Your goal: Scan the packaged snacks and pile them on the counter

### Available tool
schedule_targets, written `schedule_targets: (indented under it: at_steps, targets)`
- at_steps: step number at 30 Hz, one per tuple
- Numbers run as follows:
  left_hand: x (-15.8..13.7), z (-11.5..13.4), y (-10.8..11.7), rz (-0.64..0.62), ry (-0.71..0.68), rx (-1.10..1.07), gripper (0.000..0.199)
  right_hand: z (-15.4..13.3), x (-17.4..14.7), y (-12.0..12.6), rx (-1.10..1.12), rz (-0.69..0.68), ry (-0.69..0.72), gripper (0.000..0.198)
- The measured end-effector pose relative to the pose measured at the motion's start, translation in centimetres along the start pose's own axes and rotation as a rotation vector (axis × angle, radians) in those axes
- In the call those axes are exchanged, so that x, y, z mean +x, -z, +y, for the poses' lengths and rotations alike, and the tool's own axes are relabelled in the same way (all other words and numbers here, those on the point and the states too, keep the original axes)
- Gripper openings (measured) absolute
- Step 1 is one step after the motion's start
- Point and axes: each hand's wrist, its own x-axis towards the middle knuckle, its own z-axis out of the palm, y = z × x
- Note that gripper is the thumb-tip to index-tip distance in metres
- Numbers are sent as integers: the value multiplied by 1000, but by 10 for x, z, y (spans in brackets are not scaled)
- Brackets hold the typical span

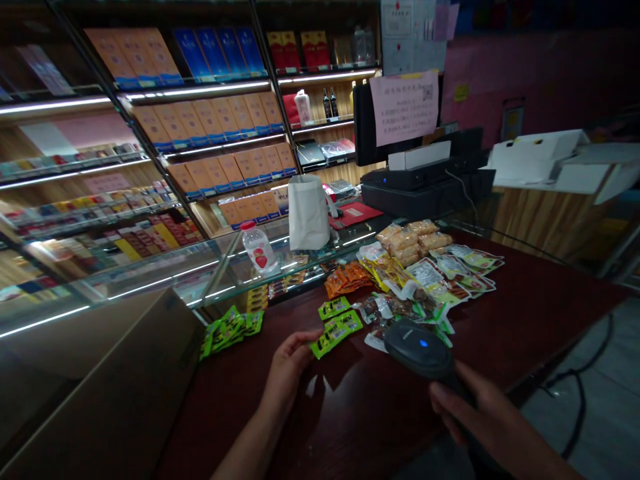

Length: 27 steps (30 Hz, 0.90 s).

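My right hand (475, 407) is wrapped round the handle of a dark barcode scanner (419, 348) with a blue light on its head. The scanner is held over the table, in front of the snack packs. My left hand (293, 360) has its fingers closed at the near corner of a small green snack packet (330, 339). Another green packet (334, 307) lies just behind it. To the left is a loose pile of similar green packets (233, 330). Orange packets (346, 279) and clear bags of dark snacks (387, 308) lie beyond and to the right.
An open cardboard box (145, 380) stands at the left. Behind are a glass counter with a red-capped bottle (259, 248) and a white paper bag (309, 213). Bagged pastries (413, 241) lie on the dark red table (545, 290). A monitor (367, 127) stands at the back.
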Motion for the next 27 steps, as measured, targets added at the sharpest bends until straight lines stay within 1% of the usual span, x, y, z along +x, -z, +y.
schedule_targets:
  at_steps: [2, 5, 9, 11, 15, 18, 20, 21, 24, 27]
  targets:
    - [-1, -2, 1, -30, 28, 99, 30, 2, -1, 1, -11, 21, -1, 42]
    - [2, -7, 3, -44, 27, 243, 34, 4, -2, 2, -35, 18, -10, 42]
    - [11, -13, 8, -39, -2, 294, 49, 1, 0, 1, -38, -38, 5, 40]
    - [12, -14, 12, -25, -20, 363, 52, 0, 0, 1, -40, -51, 12, 39]
    - [8, -10, 16, -73, -50, 604, 51, -1, 1, -2, -30, -49, -11, 36]
    - [4, -6, 16, -104, -99, 748, 40, -2, 1, -4, -22, -46, -13, 35]
    - [2, -6, 14, -110, -80, 740, 32, -3, 1, -4, -36, -58, -15, 35]
    - [1, -6, 13, -109, -57, 707, 32, -3, 0, -3, -45, -67, -21, 36]
    - [1, -7, 8, -75, -11, 568, 36, -6, -2, -3, -56, -80, -27, 38]
    - [1, -7, 4, -35, -51, 469, 39, -7, -3, -4, -76, -87, -12, 39]
